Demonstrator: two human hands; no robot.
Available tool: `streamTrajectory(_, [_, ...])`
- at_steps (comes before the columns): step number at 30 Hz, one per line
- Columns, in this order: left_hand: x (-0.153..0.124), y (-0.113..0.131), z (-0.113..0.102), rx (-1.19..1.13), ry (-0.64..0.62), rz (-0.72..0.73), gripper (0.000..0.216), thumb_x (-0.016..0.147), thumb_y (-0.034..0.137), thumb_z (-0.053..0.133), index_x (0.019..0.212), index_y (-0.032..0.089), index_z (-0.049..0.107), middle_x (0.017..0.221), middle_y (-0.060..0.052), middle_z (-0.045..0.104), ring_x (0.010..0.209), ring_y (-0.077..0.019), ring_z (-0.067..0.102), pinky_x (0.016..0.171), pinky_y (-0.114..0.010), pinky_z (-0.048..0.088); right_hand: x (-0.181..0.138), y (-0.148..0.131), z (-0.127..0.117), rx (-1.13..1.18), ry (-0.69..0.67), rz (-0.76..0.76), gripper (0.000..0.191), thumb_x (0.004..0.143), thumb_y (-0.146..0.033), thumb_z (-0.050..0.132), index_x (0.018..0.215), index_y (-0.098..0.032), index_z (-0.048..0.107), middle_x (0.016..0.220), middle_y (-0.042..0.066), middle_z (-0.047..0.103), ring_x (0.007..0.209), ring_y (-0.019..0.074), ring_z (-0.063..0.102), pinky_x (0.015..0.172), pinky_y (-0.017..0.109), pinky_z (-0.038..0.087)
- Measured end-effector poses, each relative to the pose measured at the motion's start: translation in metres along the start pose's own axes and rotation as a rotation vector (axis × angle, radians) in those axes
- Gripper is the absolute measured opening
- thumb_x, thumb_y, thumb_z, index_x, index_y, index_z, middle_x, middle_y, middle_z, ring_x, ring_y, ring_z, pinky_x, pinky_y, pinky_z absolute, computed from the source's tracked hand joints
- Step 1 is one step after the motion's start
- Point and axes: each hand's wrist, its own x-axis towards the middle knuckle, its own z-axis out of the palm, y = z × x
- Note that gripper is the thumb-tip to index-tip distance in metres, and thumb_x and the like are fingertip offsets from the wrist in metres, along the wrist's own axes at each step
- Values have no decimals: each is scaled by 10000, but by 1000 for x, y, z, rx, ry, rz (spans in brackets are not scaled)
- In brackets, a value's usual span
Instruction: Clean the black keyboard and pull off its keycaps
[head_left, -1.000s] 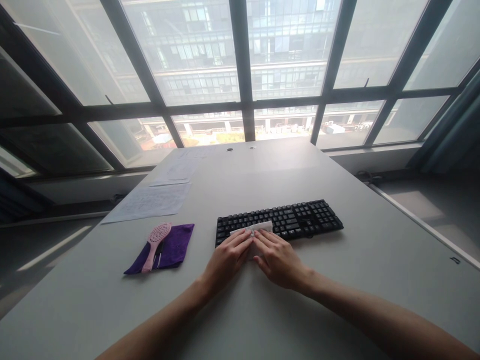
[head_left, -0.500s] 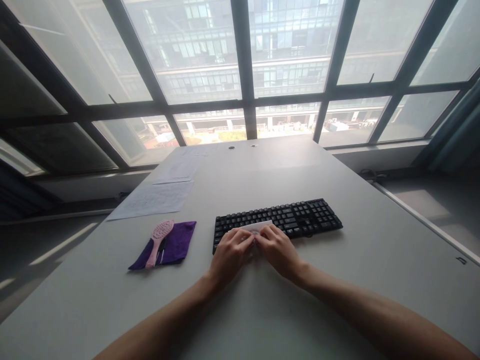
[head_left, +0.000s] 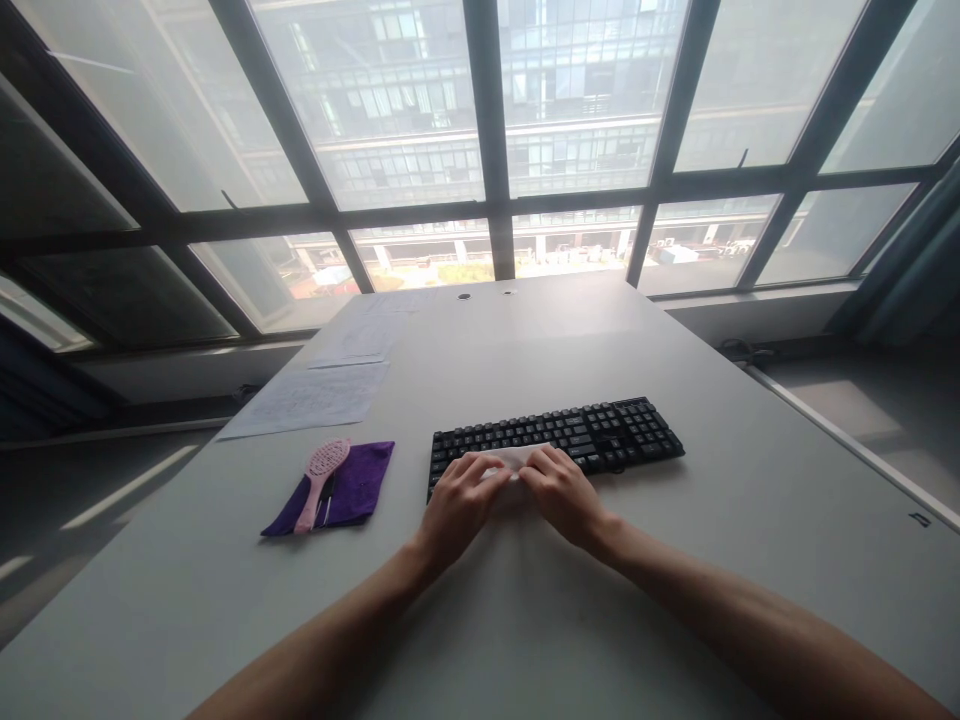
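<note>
both hands, left hand and right hand, pinch a white wipe with their fingers on the keyboard.

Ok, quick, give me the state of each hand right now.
Left hand: fingers curled, pressing on the white wipe atop the keyboard.
Right hand: fingers curled, pressing on the same wipe.

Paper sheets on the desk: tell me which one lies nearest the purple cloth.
The large printed sheet just beyond the purple cloth. It is the closest sheet along the desk's left edge; the other sheet lies farther back toward the window.
</note>
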Motion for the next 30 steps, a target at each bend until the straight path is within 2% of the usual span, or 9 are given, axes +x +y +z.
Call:
streamTrajectory(6, [0, -1, 3, -68, -31, -11, 196, 991, 162, 534, 1111, 197, 685, 1124, -68, 711, 1054, -234, 656, 919, -400, 556, -1, 8, -18, -105, -90, 80, 184, 908, -22, 550, 818, -168, 617, 907, 70, 616, 864, 217, 494, 766, 333, 381])
streamTrajectory(10, [0, 1, 6, -123, -15, 46, 260, 994, 140, 515, 1209, 185, 654, 1250, -70, 694, 1188, -237, 635, 1040, -408, 526, -2, 11, -23, -134, -72, 162, 190, 911, -15, 526, 827, -165, 607, 916, 80, 614, 855, 223, 494, 775, 343, 388])
streamTrajectory(13, [0, 1, 8, -131, -30, 8, 243, 993, 207, 549, 1209, 185, 658, 1266, -80, 688, 1202, -252, 630, 1055, -435, 521, -2, 8, -21, -89, -58, 149, 163, 932, -44, 527, 882, -165, 624, 969, 91, 624, 899, 229, 501, 815, 344, 408])
streamTrajectory(17, [1, 1, 6, -113, -24, -61, 158, 987, 215, 559, 1049, 196, 704, 1153, -65, 716, 1126, -250, 651, 984, -426, 551, 0, 0, -10, 1, -50, 16, 144, 951, -97, 556, 1012, -183, 654, 997, 83, 629, 965, 240, 513, 857, 360, 430])
streamTrajectory(20, [2, 2, 2, -72, -25, -78, 165, 984, 177, 549, 939, 189, 707, 1053, -65, 715, 1050, -241, 653, 890, -394, 564, 1, -1, -3, 51, -35, -52, 141, 952, -90, 558, 987, -177, 663, 960, 78, 622, 949, 232, 519, 887, 372, 444])
streamTrajectory(23, [4, 4, -1, -48, -33, -43, 154, 972, 147, 563, 960, 184, 711, 1020, -68, 702, 975, -226, 636, 841, -379, 557, 3, 0, 0, 71, -16, -67, 143, 941, -66, 557, 930, -164, 660, 918, 76, 612, 917, 227, 517, 872, 370, 464])
streamTrajectory(27, [3, 5, -2, -62, -49, -22, 175, 979, 142, 549, 960, 182, 718, 879, -53, 669, 845, -195, 596, 729, -318, 547, 2, 0, -2, 62, -27, -56, 171, 929, -51, 559, 821, -164, 629, 877, 68, 598, 865, 222, 512, 825, 357, 474])
streamTrajectory(30, [2, 4, 0, -104, -40, -14, 198, 988, 123, 520, 1007, 180, 708, 933, -61, 663, 878, -194, 586, 757, -313, 550, 1, -2, -4, 54, -21, -41, 146, 935, -59, 556, 866, -160, 636, 907, 76, 607, 899, 231, 522, 854, 371, 472])
